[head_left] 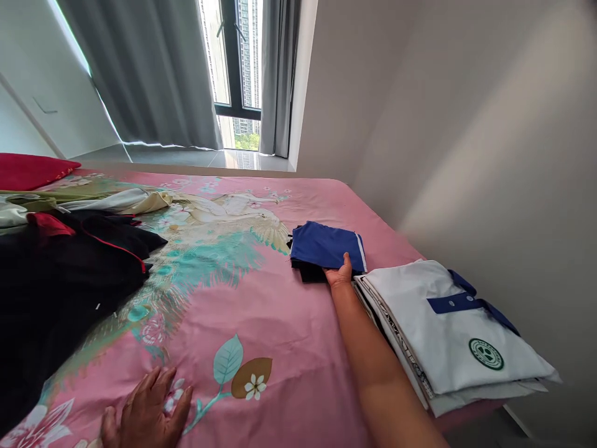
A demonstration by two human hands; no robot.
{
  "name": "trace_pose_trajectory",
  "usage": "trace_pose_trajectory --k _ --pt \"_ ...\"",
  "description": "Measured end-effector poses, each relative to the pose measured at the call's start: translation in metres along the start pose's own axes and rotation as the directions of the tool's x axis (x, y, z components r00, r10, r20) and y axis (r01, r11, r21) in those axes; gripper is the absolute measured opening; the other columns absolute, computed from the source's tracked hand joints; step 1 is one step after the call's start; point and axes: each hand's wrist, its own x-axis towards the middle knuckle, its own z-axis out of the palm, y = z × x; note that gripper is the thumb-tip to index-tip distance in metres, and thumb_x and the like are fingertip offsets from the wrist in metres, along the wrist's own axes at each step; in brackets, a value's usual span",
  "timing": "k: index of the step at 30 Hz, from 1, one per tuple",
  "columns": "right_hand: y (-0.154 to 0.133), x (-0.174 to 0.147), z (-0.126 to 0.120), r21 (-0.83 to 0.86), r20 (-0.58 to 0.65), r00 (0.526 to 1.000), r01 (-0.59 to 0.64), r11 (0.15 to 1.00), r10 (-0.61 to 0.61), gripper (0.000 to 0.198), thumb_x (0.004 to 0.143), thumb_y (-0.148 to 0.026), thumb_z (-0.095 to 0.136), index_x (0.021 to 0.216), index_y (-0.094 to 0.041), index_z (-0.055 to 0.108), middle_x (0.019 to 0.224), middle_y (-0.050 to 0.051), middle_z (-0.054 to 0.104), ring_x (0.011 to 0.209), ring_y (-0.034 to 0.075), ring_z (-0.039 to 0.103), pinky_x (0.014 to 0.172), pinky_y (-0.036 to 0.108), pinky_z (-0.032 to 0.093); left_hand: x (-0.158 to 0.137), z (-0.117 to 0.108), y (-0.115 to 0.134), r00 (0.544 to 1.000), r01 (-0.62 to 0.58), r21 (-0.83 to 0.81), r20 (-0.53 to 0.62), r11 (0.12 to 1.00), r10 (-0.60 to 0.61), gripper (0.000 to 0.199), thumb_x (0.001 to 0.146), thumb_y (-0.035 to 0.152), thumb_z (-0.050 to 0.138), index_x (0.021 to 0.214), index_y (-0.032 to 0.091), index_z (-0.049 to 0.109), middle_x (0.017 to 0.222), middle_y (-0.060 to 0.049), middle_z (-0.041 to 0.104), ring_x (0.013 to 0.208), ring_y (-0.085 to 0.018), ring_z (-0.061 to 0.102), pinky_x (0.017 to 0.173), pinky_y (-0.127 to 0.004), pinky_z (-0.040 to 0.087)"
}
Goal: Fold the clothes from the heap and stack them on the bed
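Observation:
My right hand (pixel 341 272) reaches forward over the bed to a small stack of folded clothes. Its thumb lies on top of a folded blue garment (pixel 326 244) with a white side stripe, and the fingers are tucked beneath its near edge, mostly hidden. Under the blue cloth shows folded black clothing (pixel 311 272). Close by on the right is a pile topped by a folded white polo shirt (pixel 415 317) with a navy collar and green round badge. My left hand (pixel 149 410) rests on the pink bedsheet (pixel 289 336), fingers spread, holding nothing.
Loose black clothing with red piping (pixel 69 274) lies heaped on the left. Behind it are crumpled pale and olive garments (pixel 107 202) and a red cloth item (pixel 32 171). A grey wall (pixel 466 155) borders the bed's right side; grey curtains (pixel 144 74) frame the window beyond.

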Motion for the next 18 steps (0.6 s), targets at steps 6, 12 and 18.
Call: trace_pose_trajectory --k 6,12,18 --pt "0.015 0.007 0.001 -0.041 -0.048 0.988 0.143 0.989 -0.145 0.044 0.066 -0.015 0.071 0.107 -0.021 0.058 0.097 -0.002 0.068 0.087 0.014 0.064 0.084 0.035 0.055 -0.002 0.006 -0.003 0.997 -0.032 0.028 -0.068 0.999 0.033 0.055 0.082 0.055 0.029 0.12 0.025 0.056 0.136 -0.007 0.051 0.132 -0.023 0.037 0.113 -0.048 0.008" --pt "0.018 0.024 0.007 -0.125 -0.109 0.968 0.214 0.969 -0.228 0.038 0.069 -0.025 0.071 0.104 -0.016 0.059 0.093 0.001 0.068 0.084 0.014 0.065 0.082 0.031 0.056 -0.004 0.01 -0.007 0.997 -0.04 0.021 -0.066 0.999 0.041 0.049 0.081 0.047 0.038 0.123 0.025 0.053 0.137 -0.007 0.051 0.132 -0.023 0.036 0.114 -0.049 0.003" --pt "-0.005 0.042 0.018 -0.185 -0.08 0.977 0.18 0.966 -0.197 0.028 0.075 -0.018 0.058 0.104 -0.016 0.057 0.089 0.0 0.069 0.079 0.013 0.066 0.082 0.035 0.056 -0.008 0.008 -0.008 0.996 -0.067 0.029 -0.054 0.997 0.069 0.041 0.074 0.034 0.053 0.114 0.032 0.061 0.135 -0.004 0.053 0.131 -0.027 0.037 0.112 -0.052 0.005"
